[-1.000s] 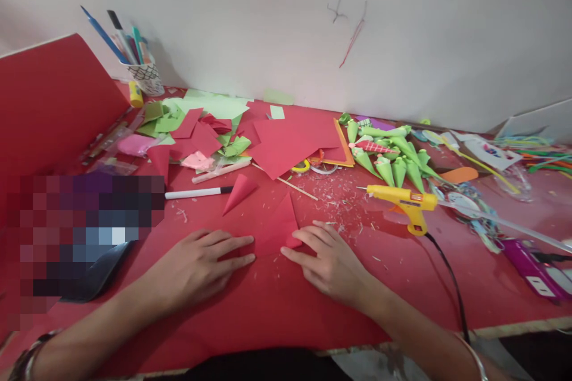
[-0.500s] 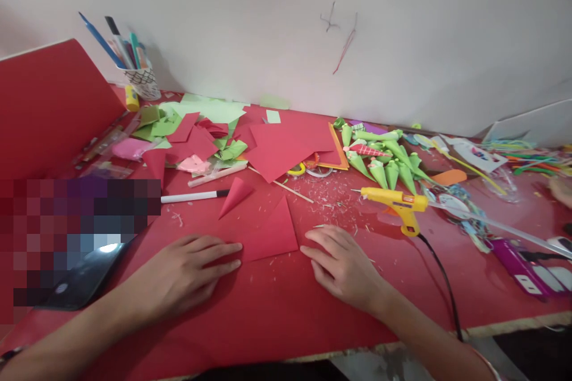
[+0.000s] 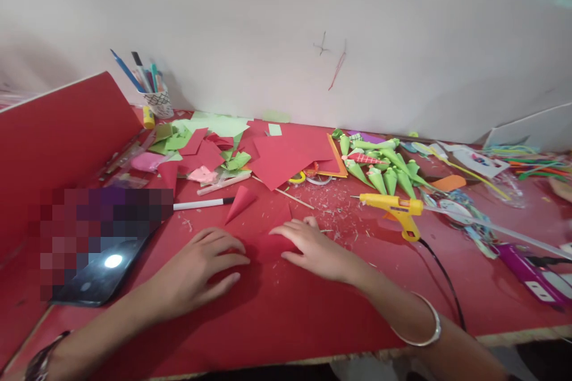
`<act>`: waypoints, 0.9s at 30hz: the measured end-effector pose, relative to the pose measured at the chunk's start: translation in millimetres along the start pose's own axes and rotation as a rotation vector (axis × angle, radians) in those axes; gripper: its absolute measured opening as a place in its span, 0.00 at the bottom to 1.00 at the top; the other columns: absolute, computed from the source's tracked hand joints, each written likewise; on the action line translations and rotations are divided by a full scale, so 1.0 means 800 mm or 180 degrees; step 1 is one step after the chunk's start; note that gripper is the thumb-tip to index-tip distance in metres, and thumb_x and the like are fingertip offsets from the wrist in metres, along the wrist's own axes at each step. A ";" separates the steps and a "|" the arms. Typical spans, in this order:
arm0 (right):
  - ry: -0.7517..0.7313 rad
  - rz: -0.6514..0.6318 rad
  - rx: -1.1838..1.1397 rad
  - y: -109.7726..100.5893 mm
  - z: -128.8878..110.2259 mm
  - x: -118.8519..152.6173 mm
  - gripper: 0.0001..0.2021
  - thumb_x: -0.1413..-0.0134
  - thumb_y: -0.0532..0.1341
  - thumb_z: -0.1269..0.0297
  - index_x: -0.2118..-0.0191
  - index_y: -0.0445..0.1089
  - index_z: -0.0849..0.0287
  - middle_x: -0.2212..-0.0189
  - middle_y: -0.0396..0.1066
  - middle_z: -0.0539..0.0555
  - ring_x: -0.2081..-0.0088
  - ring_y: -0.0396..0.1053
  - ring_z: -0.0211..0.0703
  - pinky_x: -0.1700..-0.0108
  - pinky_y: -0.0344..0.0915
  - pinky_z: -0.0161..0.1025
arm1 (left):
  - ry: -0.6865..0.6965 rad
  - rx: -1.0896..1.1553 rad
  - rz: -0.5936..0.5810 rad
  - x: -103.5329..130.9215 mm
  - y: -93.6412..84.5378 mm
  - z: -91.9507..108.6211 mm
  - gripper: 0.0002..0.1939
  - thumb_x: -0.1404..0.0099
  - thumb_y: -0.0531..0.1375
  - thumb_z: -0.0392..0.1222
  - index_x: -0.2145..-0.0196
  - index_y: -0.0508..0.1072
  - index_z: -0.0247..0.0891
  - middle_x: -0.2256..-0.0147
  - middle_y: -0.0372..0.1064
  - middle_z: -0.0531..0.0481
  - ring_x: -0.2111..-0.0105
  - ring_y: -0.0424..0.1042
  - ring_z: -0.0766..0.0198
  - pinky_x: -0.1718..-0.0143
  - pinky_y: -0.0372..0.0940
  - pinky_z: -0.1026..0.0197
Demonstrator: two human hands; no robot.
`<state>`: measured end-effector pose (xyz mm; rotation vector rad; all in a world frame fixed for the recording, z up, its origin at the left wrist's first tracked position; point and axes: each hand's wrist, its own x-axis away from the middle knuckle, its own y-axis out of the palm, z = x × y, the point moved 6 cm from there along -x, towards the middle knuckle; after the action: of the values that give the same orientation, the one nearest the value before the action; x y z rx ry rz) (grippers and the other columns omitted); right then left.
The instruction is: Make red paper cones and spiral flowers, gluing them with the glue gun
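A sheet of red paper [image 3: 264, 244] lies on the red tabletop between my hands, hard to tell from the surface under it. My right hand [image 3: 310, 247] rests over its right part, fingers stretched out and slightly bent; whether they press on it I cannot tell. To the left, my left hand [image 3: 205, 268] has its thumb and fingers apart, with nothing held. Just beyond the sheet lies a rolled red paper cone [image 3: 241, 202], beside a white marker with a black cap [image 3: 203, 204].
A yellow glue gun [image 3: 393, 205] with a black cord lies to the right. Behind it are several green paper cones [image 3: 388, 169]. Red paper sheets [image 3: 286, 155] and scraps line the back. A phone [image 3: 100, 277] and a pen cup [image 3: 158, 105] are at the left.
My right hand has moved left over the red sheet, covering much of it. My left hand's fingers have spread and come off the sheet's left edge. The view has tilted up slightly.
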<state>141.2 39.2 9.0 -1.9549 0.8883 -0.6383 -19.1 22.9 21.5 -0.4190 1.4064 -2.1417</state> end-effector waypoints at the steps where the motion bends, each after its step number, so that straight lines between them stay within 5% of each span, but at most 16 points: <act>1: -0.0034 -0.0027 -0.0019 -0.002 -0.001 0.000 0.12 0.46 0.54 0.69 0.55 0.62 0.55 0.58 0.67 0.52 0.55 0.61 0.43 0.52 0.51 0.45 | -0.0072 0.0018 0.0095 -0.001 -0.007 0.003 0.13 0.37 0.49 0.38 0.56 0.68 0.45 0.57 0.65 0.50 0.58 0.63 0.61 0.56 0.58 0.57; 6: -0.0251 0.0205 0.0167 -0.022 -0.005 0.001 0.10 0.48 0.53 0.76 0.66 0.67 0.54 0.65 0.65 0.48 0.58 0.62 0.37 0.47 0.42 0.48 | -0.0053 -0.0039 0.0521 -0.016 -0.032 0.021 0.14 0.37 0.49 0.37 0.55 0.67 0.43 0.58 0.64 0.49 0.58 0.62 0.61 0.55 0.57 0.57; 11: -0.0312 0.0599 0.0195 -0.036 0.003 -0.008 0.13 0.53 0.54 0.80 0.73 0.70 0.56 0.55 0.59 0.52 0.50 0.55 0.42 0.49 0.48 0.44 | 0.0088 -0.0497 0.0261 -0.048 0.000 0.028 0.13 0.38 0.50 0.37 0.56 0.67 0.42 0.58 0.65 0.49 0.59 0.64 0.61 0.56 0.57 0.57; 15: -0.0110 0.0622 -0.0122 -0.031 0.022 -0.020 0.15 0.53 0.52 0.80 0.73 0.71 0.55 0.62 0.65 0.51 0.56 0.61 0.40 0.50 0.50 0.44 | -0.0384 -0.1197 0.0044 -0.064 0.027 0.016 0.12 0.40 0.52 0.35 0.59 0.69 0.35 0.62 0.68 0.45 0.61 0.65 0.55 0.57 0.57 0.51; 21: 0.0548 0.0856 -0.1166 -0.023 0.053 -0.023 0.11 0.48 0.51 0.71 0.67 0.70 0.56 0.70 0.71 0.49 0.65 0.66 0.38 0.57 0.58 0.38 | -0.0328 -0.1010 0.0103 -0.070 0.027 0.012 0.23 0.42 0.55 0.48 0.51 0.64 0.38 0.50 0.59 0.42 0.50 0.57 0.50 0.49 0.51 0.48; 24: 0.0726 0.0928 -0.1279 -0.021 0.060 -0.021 0.08 0.49 0.55 0.62 0.67 0.69 0.57 0.71 0.70 0.50 0.67 0.66 0.39 0.62 0.59 0.37 | -0.0382 -0.0918 0.0009 -0.072 0.031 0.010 0.26 0.43 0.55 0.50 0.49 0.62 0.37 0.50 0.59 0.42 0.52 0.59 0.51 0.52 0.56 0.50; 27: 0.0745 0.0931 -0.1266 -0.018 0.062 -0.020 0.07 0.51 0.56 0.64 0.65 0.67 0.57 0.74 0.67 0.48 0.72 0.63 0.36 0.66 0.58 0.35 | -0.0415 -0.0914 -0.0031 -0.075 0.036 0.012 0.24 0.43 0.55 0.48 0.50 0.63 0.35 0.52 0.61 0.43 0.55 0.61 0.52 0.55 0.59 0.52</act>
<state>171.6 82.2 -4.5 -2.0597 1.5105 -0.5545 42.1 42.2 1.4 -0.6620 1.6423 -1.8859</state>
